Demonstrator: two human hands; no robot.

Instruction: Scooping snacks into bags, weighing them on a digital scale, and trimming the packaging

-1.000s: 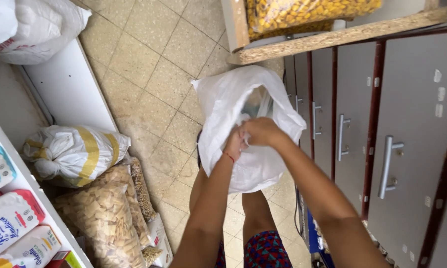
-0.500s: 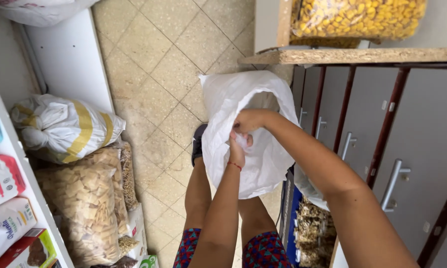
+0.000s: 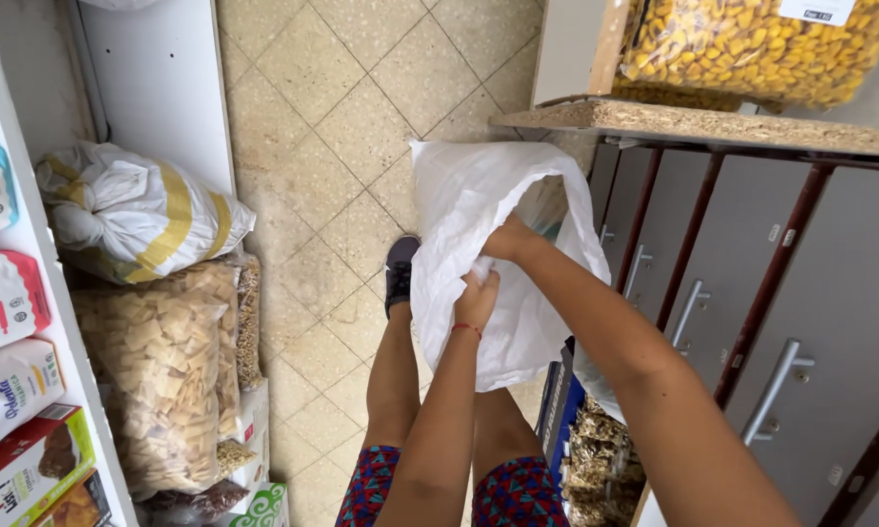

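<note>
Both hands close on the white woven sack: the left hand pinches a fold of cloth at its middle, while the right hand, just above and touching the sack's mouth edge, has its fingers tucked into the fabric, so how tightly its grip shuts I cannot tell. The sack hangs downward from both grips, long axis running toward the knees, above the tiled floor and left of the grey drawers.

Bright, even light (soft shadows), sharp pic.
</note>
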